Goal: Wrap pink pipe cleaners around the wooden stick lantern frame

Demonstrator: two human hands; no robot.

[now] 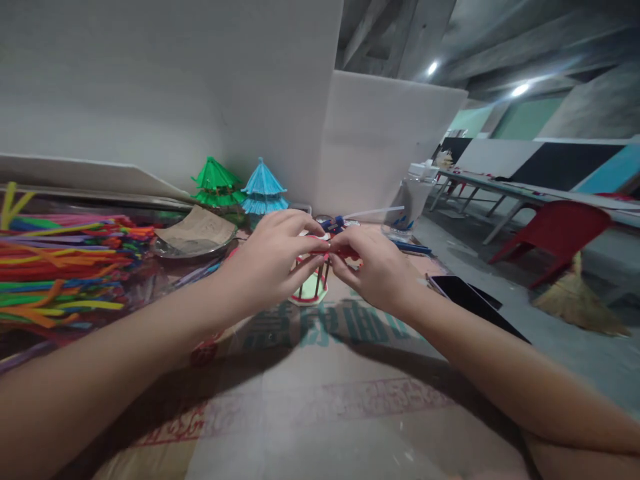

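Note:
My left hand (pixel 273 257) and my right hand (pixel 373 270) meet over a small pipe-cleaner model (pixel 311 287) with red posts and a pale green base, standing on the cardboard-covered table (pixel 320 393). Both hands pinch a red pipe cleaner (pixel 341 251) at the model's top. Fingers of both hands are closed on it. The model's upper part is mostly hidden by my fingers.
A heap of coloured pipe cleaners (pixel 60 267) lies at the left. Behind stand a green pagoda model (pixel 216 181) and a blue one (pixel 263 188), beside a metal dish (pixel 193 243). A clear jar (pixel 413 207) and a dark phone (pixel 467 297) lie right. A red chair (pixel 565 233) stands beyond.

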